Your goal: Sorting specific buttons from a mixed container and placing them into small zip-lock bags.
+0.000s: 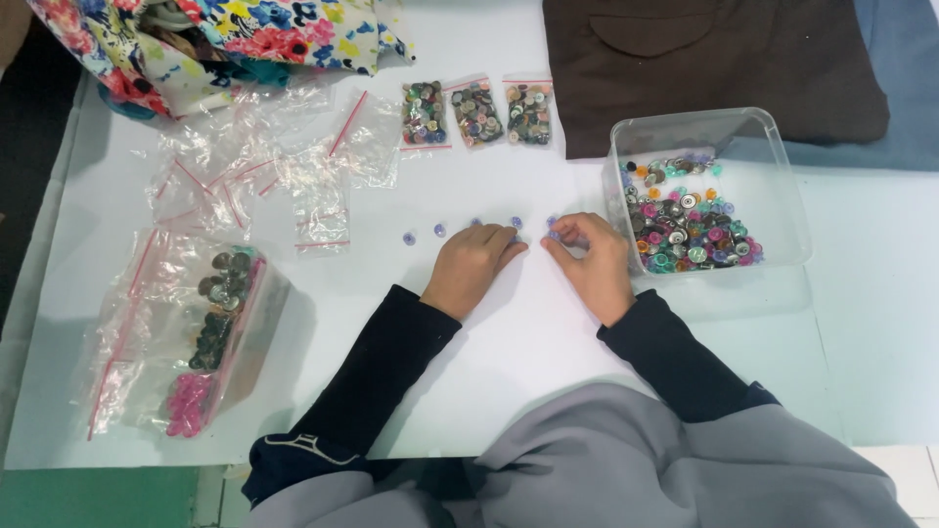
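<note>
Purple buttons (439, 230) lie in a row left of the tub (782, 186), your right hand (592, 262) pinching one for alignment, your left hand (471, 266) curled, fingertips steadying another.

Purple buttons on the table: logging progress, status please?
Left hand and right hand fingertips down on the row of purple buttons. Clear tub of mixed buttons beside the right hand. Nothing between the hands.

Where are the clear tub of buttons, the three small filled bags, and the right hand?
clear tub (782, 186), head view, on its bare right wall.
three small filled bags (476, 113), head view, on the middle bag.
right hand (593, 262), head view, on the back of the hand.
</note>
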